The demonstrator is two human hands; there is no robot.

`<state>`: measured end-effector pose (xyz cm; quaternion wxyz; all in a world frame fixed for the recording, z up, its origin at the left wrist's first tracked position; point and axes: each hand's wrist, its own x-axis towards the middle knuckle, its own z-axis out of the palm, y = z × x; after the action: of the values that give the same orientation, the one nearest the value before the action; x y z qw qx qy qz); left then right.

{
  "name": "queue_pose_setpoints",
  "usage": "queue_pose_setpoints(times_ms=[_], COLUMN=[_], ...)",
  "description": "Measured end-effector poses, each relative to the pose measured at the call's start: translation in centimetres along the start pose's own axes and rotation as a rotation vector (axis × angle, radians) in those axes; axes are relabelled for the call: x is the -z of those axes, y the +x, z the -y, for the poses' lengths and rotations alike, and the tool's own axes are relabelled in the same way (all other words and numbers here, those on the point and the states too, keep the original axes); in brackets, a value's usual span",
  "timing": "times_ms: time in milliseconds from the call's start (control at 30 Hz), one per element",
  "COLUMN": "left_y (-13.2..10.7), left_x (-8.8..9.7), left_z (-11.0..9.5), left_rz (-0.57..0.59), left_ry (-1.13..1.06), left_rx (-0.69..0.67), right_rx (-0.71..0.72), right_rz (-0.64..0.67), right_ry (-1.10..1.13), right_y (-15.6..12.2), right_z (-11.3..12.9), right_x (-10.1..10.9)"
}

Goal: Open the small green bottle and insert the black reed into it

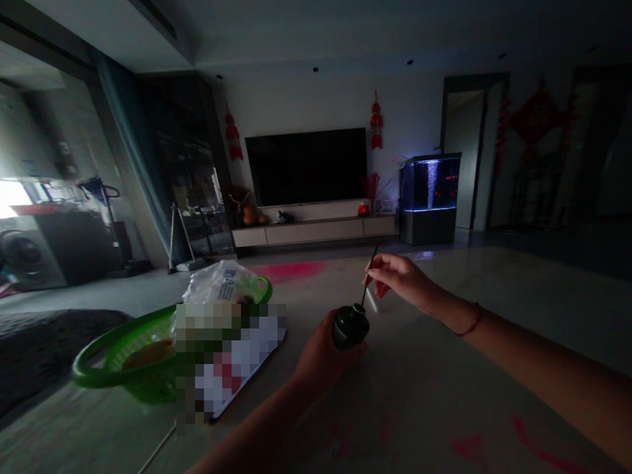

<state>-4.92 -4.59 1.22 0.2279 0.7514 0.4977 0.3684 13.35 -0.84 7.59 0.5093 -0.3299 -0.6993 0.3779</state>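
Note:
My left hand [323,352] holds a small, round, dark green bottle [350,327] upright in its fingers, with the bottle's mouth open at the top. My right hand [399,280] pinches a thin black stick [370,276] between thumb and fingers, above and to the right of the bottle. The stick's lower end reaches the bottle's mouth, and its tip is hidden there. A red string bracelet [473,321] circles my right wrist.
A green plastic basket [118,345] and a crinkled plastic bag [222,283] stand left on the glossy table [419,395], beside a pixelated patch [230,359]. Red marks streak the table. Beyond are a TV cabinet, aquarium and washing machine.

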Motion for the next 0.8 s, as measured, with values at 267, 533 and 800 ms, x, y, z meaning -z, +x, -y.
queue_pose_setpoints(times_ms=[267,533,800], left_y=[-0.1,-0.2,-0.2], left_x=[0.1,0.2,0.1], left_z=[0.0,-0.3,-0.2], left_rz=[0.003,0.0,-0.019], left_ry=[0.025,0.034,0.042], left_rx=[-0.001,0.013,-0.008], right_rx=[-0.02,-0.055,-0.05], right_rz=[0.215,0.061,0.321], right_ry=[-0.05,-0.608,-1.333], right_y=[-0.3,0.1,-1.5], right_z=[0.3,-4.4,-7.4], right_x=[0.9,0.4,0.0])
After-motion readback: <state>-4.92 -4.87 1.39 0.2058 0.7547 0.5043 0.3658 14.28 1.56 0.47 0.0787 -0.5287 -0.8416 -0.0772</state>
